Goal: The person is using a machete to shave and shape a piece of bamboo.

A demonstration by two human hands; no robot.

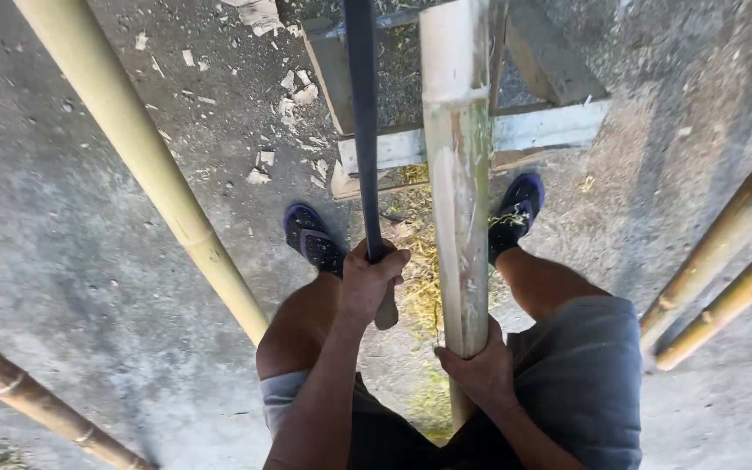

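My left hand (369, 280) is shut around the wooden handle of a long dark blade (361, 113) that points away from me, up the frame. Just right of the blade, my right hand (480, 367) grips the near end of a thick pale bamboo pole (456, 174). The pole runs forward between my knees, and its far part lies across a low wooden frame (550, 129). The blade sits close beside the pole's left edge; I cannot tell whether they touch.
My feet in dark blue shoes (311, 235) (517, 205) stand on a concrete floor on either side of the pole. More bamboo poles lie at the left (132, 139), lower left (36, 400) and right (733, 228). Chips (263, 158) and yellow shavings (424, 292) litter the floor.
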